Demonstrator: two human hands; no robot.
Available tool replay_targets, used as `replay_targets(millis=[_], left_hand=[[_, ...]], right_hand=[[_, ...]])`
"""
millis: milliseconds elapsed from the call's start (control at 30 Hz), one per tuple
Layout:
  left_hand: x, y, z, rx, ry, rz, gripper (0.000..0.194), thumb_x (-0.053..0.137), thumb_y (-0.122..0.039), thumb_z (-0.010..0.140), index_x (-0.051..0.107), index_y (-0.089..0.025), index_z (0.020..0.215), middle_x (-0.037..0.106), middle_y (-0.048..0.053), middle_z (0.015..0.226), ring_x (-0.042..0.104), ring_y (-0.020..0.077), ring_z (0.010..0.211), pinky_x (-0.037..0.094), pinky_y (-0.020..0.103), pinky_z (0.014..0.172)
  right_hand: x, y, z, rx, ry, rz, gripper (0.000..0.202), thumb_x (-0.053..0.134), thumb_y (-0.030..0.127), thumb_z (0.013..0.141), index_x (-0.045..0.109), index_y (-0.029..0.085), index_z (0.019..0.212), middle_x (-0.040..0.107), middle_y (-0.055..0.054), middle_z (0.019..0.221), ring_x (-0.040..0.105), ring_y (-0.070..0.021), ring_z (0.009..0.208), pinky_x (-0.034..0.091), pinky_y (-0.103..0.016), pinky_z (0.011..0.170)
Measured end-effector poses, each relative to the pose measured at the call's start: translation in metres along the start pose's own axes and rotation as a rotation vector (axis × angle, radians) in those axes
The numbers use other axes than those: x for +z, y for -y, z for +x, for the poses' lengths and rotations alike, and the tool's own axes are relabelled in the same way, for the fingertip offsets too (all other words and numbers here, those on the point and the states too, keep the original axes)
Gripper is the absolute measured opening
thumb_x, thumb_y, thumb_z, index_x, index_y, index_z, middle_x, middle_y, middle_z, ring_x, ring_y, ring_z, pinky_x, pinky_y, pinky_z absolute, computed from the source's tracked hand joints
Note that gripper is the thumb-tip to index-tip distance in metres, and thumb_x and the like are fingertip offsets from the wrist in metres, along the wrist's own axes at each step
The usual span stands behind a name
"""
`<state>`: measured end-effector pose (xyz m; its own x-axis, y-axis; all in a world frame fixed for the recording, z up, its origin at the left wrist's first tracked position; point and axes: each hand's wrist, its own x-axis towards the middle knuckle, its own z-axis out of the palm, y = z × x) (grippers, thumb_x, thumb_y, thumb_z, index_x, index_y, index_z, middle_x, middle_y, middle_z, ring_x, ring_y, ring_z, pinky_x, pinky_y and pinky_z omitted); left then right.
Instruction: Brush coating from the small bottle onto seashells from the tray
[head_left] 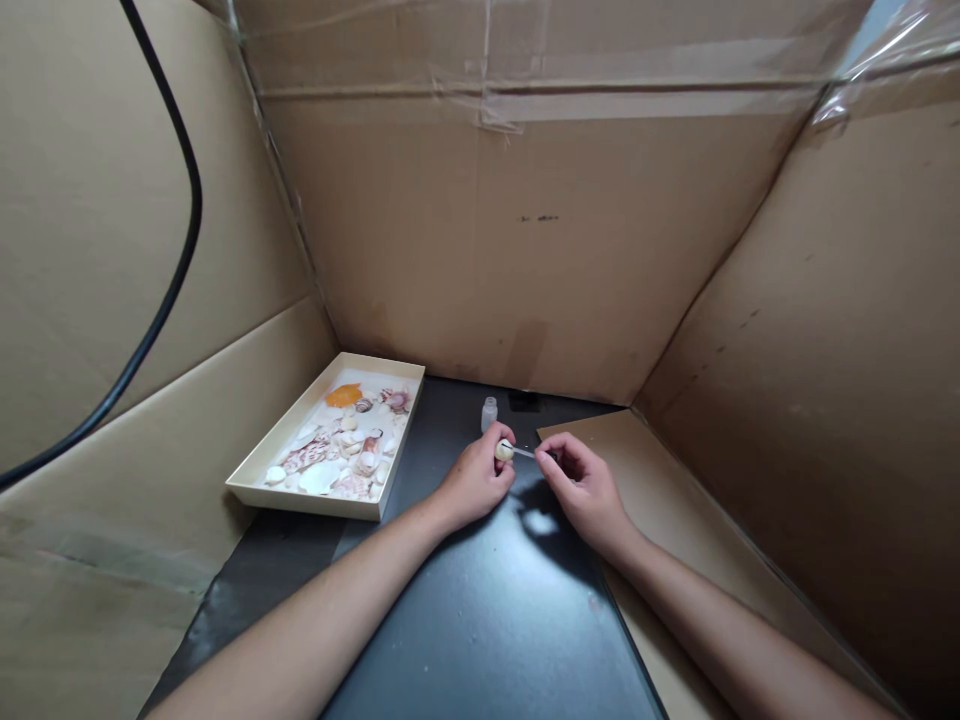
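Held between the fingers of my left hand (478, 478) is a small, pale, rounded shell (504, 450) with a dark opening or line on it. My right hand (581, 487) pinches a thin whitish stick (523, 453), whose far end meets the shell. Dark material shows at the stick's end in my right fingers, partly hidden. Just behind my left hand a small translucent bottle (489, 413) stands upright with no cap on it. Both hands are above the dark tabletop (480, 620).
A cream tray (307, 503) on the left holds several shells and an orange piece (343, 395). Cardboard walls (465, 240) enclose the table. A flat cardboard sheet (645, 470) lies under my right forearm. A black cable (196, 200) hangs at upper left.
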<state>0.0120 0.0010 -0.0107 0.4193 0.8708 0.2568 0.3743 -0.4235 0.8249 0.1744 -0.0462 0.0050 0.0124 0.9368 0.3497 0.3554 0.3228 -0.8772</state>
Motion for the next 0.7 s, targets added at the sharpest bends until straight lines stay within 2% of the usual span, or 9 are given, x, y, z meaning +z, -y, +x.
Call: replay_targets(millis=[67, 233, 400, 567, 700], left_hand=[[0.0000, -0.0006, 0.0000, 0.003, -0.001, -0.012, 0.023, 0.048, -0.010, 0.073, 0.045, -0.020, 0.094, 0.045, -0.005, 0.069, 0.042, 0.0094, 0.058, 0.030, 0.022, 0.057], [-0.0007, -0.0032, -0.0001, -0.007, -0.014, -0.017, 0.023, 0.051, -0.011, 0.071, 0.045, -0.020, 0.092, 0.047, -0.005, 0.069, 0.044, 0.0098, 0.059, 0.031, 0.022, 0.058], [-0.0012, -0.0042, -0.0007, 0.003, -0.019, -0.035, 0.015, 0.051, -0.017, 0.077, 0.046, -0.020, 0.091, 0.048, -0.005, 0.068, 0.044, 0.0097, 0.059, 0.031, 0.022, 0.057], [-0.0017, -0.0032, -0.0009, -0.011, -0.011, 0.003, 0.017, 0.054, -0.018, 0.076, 0.047, -0.020, 0.091, 0.047, -0.005, 0.068, 0.042, 0.0102, 0.059, 0.030, 0.022, 0.056], [-0.0023, -0.0037, -0.0011, -0.007, -0.006, 0.016, 0.015, 0.053, -0.020, 0.078, 0.047, -0.020, 0.092, 0.047, -0.005, 0.066, 0.042, 0.0106, 0.059, 0.030, 0.022, 0.057]], right_hand=[[0.0001, -0.0007, 0.0002, 0.006, -0.005, 0.003, 0.023, 0.055, 0.041, 0.087, 0.059, 0.019, 0.085, 0.051, 0.001, 0.066, 0.045, -0.0135, 0.059, 0.036, -0.024, 0.055], [-0.0011, -0.0018, -0.0006, 0.004, 0.039, -0.045, 0.022, 0.055, 0.039, 0.087, 0.056, 0.020, 0.076, 0.048, 0.002, 0.062, 0.042, -0.0125, 0.056, 0.033, -0.024, 0.053], [-0.0009, -0.0003, 0.0000, -0.014, 0.000, -0.011, 0.021, 0.055, 0.040, 0.087, 0.060, 0.019, 0.084, 0.053, 0.001, 0.067, 0.046, -0.0136, 0.059, 0.036, -0.024, 0.055], [-0.0012, 0.0008, -0.0001, -0.015, 0.028, -0.026, 0.018, 0.056, 0.035, 0.086, 0.058, 0.019, 0.078, 0.052, 0.001, 0.064, 0.045, -0.0127, 0.057, 0.035, -0.024, 0.054], [-0.0009, 0.0003, -0.0009, -0.033, 0.040, -0.013, 0.017, 0.055, 0.035, 0.087, 0.059, 0.019, 0.081, 0.053, 0.001, 0.065, 0.045, -0.0126, 0.057, 0.036, -0.024, 0.054]])
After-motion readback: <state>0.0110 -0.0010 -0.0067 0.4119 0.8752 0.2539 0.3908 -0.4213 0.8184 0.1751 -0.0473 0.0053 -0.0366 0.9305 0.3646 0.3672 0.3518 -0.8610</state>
